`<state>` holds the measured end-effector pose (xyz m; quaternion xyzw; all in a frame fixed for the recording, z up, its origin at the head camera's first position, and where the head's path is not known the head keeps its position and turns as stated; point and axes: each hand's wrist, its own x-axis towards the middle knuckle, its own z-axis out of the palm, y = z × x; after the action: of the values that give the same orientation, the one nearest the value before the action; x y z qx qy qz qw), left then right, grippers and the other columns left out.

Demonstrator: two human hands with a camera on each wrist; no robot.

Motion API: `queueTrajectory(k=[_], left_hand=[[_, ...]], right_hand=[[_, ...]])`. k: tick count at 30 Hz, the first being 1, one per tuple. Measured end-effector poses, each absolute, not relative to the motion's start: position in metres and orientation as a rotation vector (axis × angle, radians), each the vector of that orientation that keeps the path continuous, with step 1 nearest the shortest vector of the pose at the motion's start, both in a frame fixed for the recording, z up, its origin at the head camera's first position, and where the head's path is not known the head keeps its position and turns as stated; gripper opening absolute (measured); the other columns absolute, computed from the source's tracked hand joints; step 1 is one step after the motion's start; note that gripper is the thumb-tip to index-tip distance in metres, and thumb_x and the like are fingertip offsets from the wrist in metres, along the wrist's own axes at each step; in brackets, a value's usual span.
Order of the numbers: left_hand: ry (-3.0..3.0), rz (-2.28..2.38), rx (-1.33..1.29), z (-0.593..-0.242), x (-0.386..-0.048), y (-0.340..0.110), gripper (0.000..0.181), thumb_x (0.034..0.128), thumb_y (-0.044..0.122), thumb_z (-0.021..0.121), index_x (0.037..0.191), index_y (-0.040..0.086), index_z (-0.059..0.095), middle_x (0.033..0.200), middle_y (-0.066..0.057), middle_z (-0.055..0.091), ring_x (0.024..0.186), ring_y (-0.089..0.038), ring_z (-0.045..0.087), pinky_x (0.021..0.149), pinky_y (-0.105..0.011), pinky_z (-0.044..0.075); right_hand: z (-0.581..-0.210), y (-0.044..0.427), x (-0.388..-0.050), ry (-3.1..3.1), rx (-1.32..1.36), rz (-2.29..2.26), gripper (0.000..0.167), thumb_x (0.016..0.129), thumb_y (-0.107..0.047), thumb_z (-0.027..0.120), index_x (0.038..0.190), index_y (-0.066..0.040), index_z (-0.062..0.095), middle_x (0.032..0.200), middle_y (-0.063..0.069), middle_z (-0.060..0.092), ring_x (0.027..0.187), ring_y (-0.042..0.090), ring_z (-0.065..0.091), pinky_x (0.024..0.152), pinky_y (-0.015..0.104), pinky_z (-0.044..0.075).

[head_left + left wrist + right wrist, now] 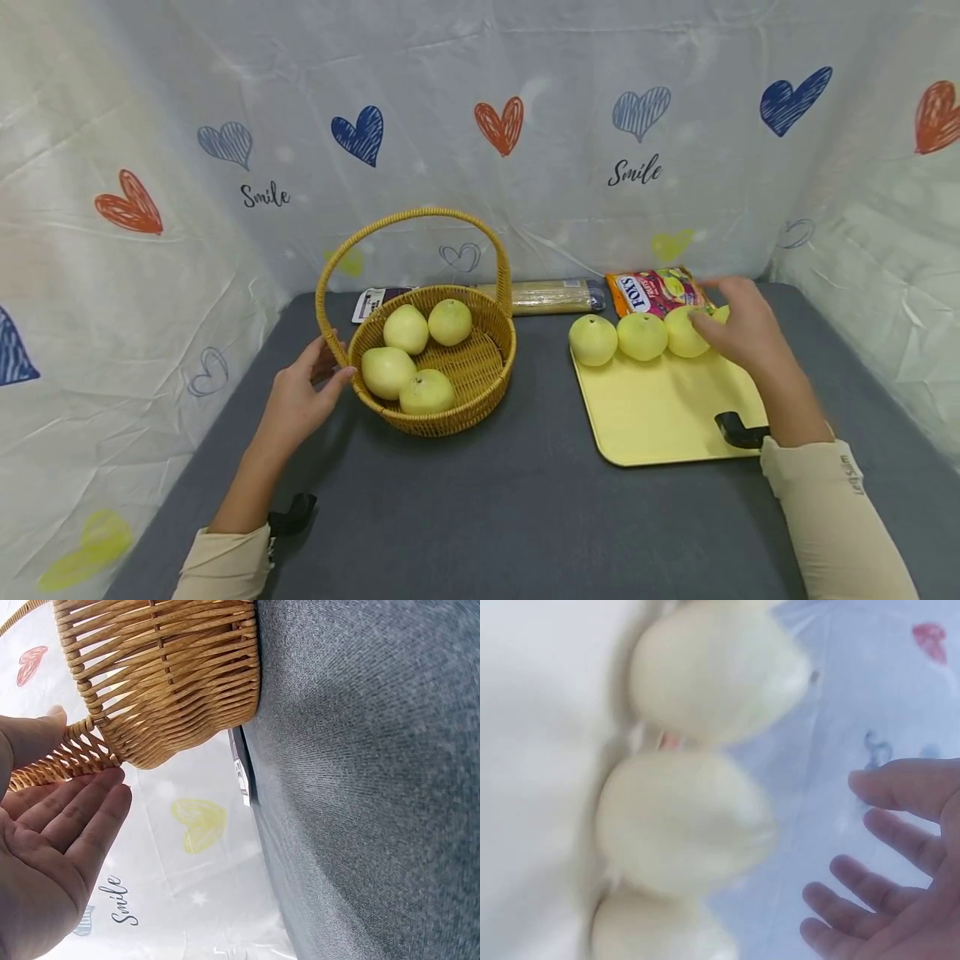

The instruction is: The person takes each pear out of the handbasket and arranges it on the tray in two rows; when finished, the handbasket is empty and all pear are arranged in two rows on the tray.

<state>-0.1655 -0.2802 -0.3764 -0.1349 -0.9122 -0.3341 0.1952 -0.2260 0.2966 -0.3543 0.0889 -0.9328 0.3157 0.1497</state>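
A wicker basket (480, 375) with a tall hoop handle (420, 213) stands left of centre, holding several pale yellow-green round fruits (406, 329). My left hand (303, 400) pinches the foot of that handle at the basket's left side; in the left wrist view the thumb lies on one side and the fingers on the other. On the right, more such fruits (592, 340) sit in a row along the back of a yellow tray (667, 417). My right hand (742, 329) is over the row's right end. In the right wrist view its fingers are spread, apart from the fruits (686, 821).
Behind the tray lies a Fox's candy packet (656, 292). A long clear pack (551, 297), its contents pale and thin, lies behind the basket. A white curtain (435, 50) with hearts surrounds the dark grey table (525, 517).
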Motion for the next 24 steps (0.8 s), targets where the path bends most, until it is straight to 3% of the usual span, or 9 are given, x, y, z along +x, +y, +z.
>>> queueTrajectory(k=[10, 17, 24], left_hand=[[-2.576, -0.956, -0.377, -0.377, -0.163, -0.279, 0.059, 0.0982, 0.015, 0.068, 0.15, 0.001, 0.042, 0.128, -0.025, 0.062, 0.116, -0.039, 0.062, 0.091, -0.051, 0.056], [-2.572, -0.957, -0.374, -0.376, -0.164, -0.279, 0.061, 0.0982, 0.015, 0.068, 0.151, 0.002, 0.041, 0.128, -0.025, 0.062, 0.115, -0.039, 0.062, 0.091, -0.052, 0.056], [-2.582, -0.936, -0.372, -0.378, -0.166, -0.285, 0.061, 0.0983, 0.016, 0.068, 0.151, 0.002, 0.041, 0.127, -0.024, 0.063, 0.115, -0.037, 0.063, 0.09, -0.048, 0.056]], right_hand=[[-0.346, 0.218, -0.221, -2.603, 0.675, 0.942, 0.035, 0.095, -0.011, 0.07, 0.126, 0.004, 0.062, 0.127, 0.024, 0.059, 0.121, 0.043, 0.051, 0.097, 0.062, 0.043], [-0.342, 0.149, -0.22, -2.491, 1.028, 0.942, 0.031, 0.093, -0.012, 0.074, 0.122, -0.004, 0.067, 0.122, 0.013, 0.065, 0.117, 0.031, 0.058, 0.098, 0.051, 0.049], [-0.343, 0.078, -0.216, -2.525, 1.373, 0.859, 0.034, 0.095, -0.024, 0.072, 0.125, -0.006, 0.067, 0.126, 0.008, 0.063, 0.117, 0.023, 0.059, 0.097, 0.04, 0.052]])
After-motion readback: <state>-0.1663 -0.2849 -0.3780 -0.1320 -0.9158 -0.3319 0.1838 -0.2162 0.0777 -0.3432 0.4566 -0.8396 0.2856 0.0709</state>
